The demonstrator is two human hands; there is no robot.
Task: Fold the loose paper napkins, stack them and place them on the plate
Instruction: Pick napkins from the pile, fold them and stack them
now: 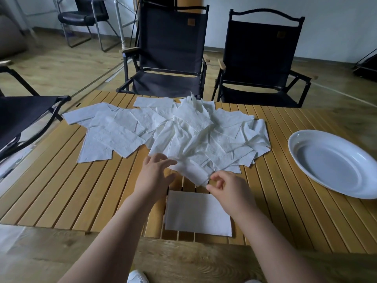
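One plate [330, 166], one folded napkin [197, 213], loose heap [183, 129], left hand [153, 175], right hand [231, 191], fingers apart

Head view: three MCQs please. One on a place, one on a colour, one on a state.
1. Where is the plate?
A. On the table, right of the napkin pile
B. On a chair seat
C. On the floor

2. What colour are the two folding chairs across the table?
A. White
B. Black
C. Red

3. What state is the plate in?
A. Stacked with napkins
B. Empty
C. Upside down

Answers:
1. A, since the plate sits on the slats at the person's right, apart from the pile.
2. B, since both frames and both fabric seats are black.
3. B, since its bare white bowl faces up with nothing in it.
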